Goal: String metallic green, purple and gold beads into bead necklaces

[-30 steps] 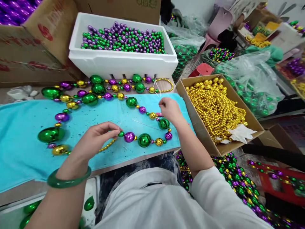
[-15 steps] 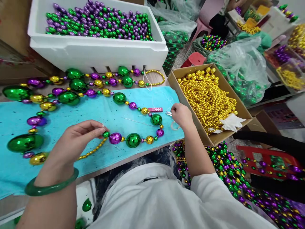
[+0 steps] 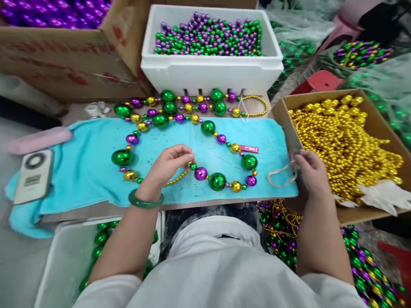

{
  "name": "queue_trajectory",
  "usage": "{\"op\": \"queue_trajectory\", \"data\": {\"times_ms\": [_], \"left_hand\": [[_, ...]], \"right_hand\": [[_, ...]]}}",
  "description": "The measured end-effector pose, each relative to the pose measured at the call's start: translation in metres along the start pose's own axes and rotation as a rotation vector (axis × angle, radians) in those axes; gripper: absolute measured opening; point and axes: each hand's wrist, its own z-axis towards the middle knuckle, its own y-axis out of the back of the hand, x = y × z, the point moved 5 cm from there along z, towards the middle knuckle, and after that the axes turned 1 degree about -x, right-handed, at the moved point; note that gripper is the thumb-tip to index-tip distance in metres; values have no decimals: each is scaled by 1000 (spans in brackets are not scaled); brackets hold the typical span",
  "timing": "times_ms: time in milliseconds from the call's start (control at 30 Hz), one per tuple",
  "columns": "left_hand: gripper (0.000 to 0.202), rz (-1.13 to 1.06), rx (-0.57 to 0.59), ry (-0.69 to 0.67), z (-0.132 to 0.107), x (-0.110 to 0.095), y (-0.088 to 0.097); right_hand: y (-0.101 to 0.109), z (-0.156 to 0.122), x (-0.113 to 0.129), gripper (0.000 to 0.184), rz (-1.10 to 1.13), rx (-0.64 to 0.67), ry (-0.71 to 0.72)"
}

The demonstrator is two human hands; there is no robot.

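Observation:
My left hand [image 3: 170,167] is closed in a pinch at the end of a bead necklace, beside a small green bead [image 3: 193,167]. From there the necklace [image 3: 217,181] runs across the blue towel [image 3: 180,141] in a loop of shiny green, purple and gold beads. A string of small gold beads [image 3: 176,178] trails from under the same hand. My right hand [image 3: 311,169], at the towel's right end, has its fingers closed on what look like small scissors, mostly hidden and blurred. A pale cord loop [image 3: 281,179] hangs by its fingertips. A needle [image 3: 221,158] lies on the towel.
Behind the towel stands a white foam box [image 3: 212,70] of purple and green beads. A carton [image 3: 289,128] of gold bead strings is at right. A pink label [image 3: 249,149] lies near the necklace; a phone-like device [image 3: 34,176] rests at left. Another carton [image 3: 125,42] holds purple beads.
The view has swung left, showing more of the towel's left side. My right hand has drawn away rightward from the necklace, the cord loop with it. My left hand keeps its pinch.

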Motion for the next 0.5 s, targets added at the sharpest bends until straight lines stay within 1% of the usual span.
{"op": "queue_trajectory", "data": {"times_ms": [67, 100, 133, 200, 233, 267, 333, 400, 500], "left_hand": [[26, -26, 11, -8, 0, -1, -1], [26, -37, 15, -15, 0, -1, -2], [26, -46, 20, -23, 0, -1, -3], [26, -61, 34, -37, 0, -2, -6], [26, -66, 43, -41, -1, -2, -7], [26, -69, 56, -42, -2, -2, -8], [27, -76, 86, -42, -3, -2, -11], [26, -85, 108, -45, -5, -2, -13], [26, -100, 117, -51, -7, 0, -13]], "right_hand": [[-5, -4, 20, 17, 223, 4, -58], [-14, -7, 33, 19, 313, 39, -70], [-27, -11, 47, 21, 369, 99, -59], [-65, -20, 74, 24, 382, 293, -26], [-87, -25, 85, 26, 369, 426, -9], [-109, -31, 95, 27, 357, 541, 10], [-144, -40, 109, 33, 345, 717, 51], [-168, -45, 119, 40, 346, 806, 86], [-187, -48, 125, 39, 332, 863, 94]]}}
